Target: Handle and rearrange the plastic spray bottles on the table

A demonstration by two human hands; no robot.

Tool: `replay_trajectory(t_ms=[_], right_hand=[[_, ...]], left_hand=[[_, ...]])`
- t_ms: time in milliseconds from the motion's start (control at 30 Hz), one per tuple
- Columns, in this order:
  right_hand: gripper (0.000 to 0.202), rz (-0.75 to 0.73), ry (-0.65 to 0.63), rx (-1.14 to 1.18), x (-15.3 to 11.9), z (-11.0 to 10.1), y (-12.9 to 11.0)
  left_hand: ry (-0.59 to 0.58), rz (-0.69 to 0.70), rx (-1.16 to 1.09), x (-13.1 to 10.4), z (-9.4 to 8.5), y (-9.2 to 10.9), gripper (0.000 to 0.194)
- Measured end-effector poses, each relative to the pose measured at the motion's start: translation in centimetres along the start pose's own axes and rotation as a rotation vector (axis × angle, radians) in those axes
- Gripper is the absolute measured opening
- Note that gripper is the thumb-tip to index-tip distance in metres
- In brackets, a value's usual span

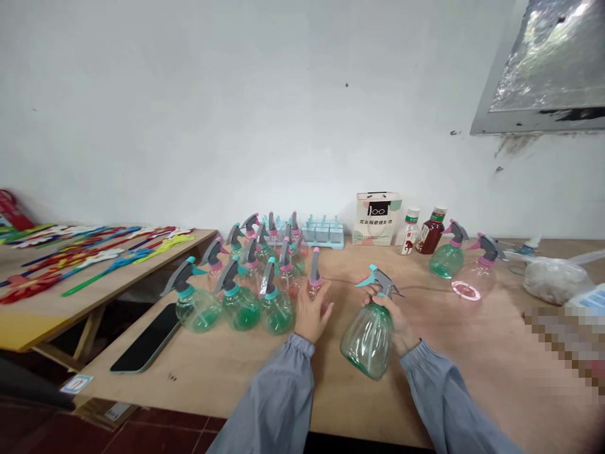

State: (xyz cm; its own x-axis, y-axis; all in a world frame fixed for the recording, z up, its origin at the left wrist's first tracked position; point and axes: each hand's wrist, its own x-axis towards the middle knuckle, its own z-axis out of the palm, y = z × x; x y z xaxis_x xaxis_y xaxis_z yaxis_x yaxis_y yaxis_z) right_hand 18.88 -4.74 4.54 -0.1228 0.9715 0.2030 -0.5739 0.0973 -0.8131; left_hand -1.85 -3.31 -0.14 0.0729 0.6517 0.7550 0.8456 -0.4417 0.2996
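My right hand (pixel 397 321) is closed round the neck of a clear green spray bottle (pixel 366 340) with a grey and turquoise trigger head, tilted above the table. My left hand (pixel 311 313) has its thumb and fingers curved round a pink spray bottle (pixel 316 272) with a grey and pink head, which stands at the right end of the group. Left of that hand, several more spray bottles stand close together, among them a green one (pixel 277 312) right beside it. The lower part of the pink bottle is hidden by my left hand.
A black phone (pixel 146 340) lies at the table's left edge. Light-blue molds (pixel 324 233), a paper bag (pixel 375 221) and two labelled bottles stand along the wall. Two spray bottles and a plastic bag (pixel 558 279) are at right. Colourful flat pieces cover the left table (pixel 28 321).
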Motion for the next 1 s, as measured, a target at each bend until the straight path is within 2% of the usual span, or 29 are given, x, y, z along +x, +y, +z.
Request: replay_trajectory(t_ms=[167,400,633,733,867,1000], right_hand=[[0.039,0.064,-0.037,0.026,0.3,0.0,0.0],[0.027,0.062,-0.031,0.031,0.3,0.2,-0.4],[0.026,-0.068,0.132,-0.039,0.2,-0.4,-0.1],[0.031,-0.090,0.091,-0.057,0.0,0.2,-0.4],[0.033,-0.050,-0.033,-0.098,-0.5,1.1,-1.0],[0.018,-0.152,0.041,-0.216,-0.8,1.0,-0.8]], left_hand=[[-0.021,-0.010,0.013,0.0,-0.1,-0.1,0.051],[-0.026,-0.012,0.017,0.0,-0.1,-0.1,0.050],[-0.024,-0.013,0.021,0.0,-0.1,-0.1,0.051],[-0.015,0.001,0.025,-0.1,-0.2,-0.1,0.050],[-0.025,0.003,0.027,-0.1,-0.2,-0.2,0.051],[-0.052,-0.019,0.032,0.0,-0.3,-0.1,0.052]])
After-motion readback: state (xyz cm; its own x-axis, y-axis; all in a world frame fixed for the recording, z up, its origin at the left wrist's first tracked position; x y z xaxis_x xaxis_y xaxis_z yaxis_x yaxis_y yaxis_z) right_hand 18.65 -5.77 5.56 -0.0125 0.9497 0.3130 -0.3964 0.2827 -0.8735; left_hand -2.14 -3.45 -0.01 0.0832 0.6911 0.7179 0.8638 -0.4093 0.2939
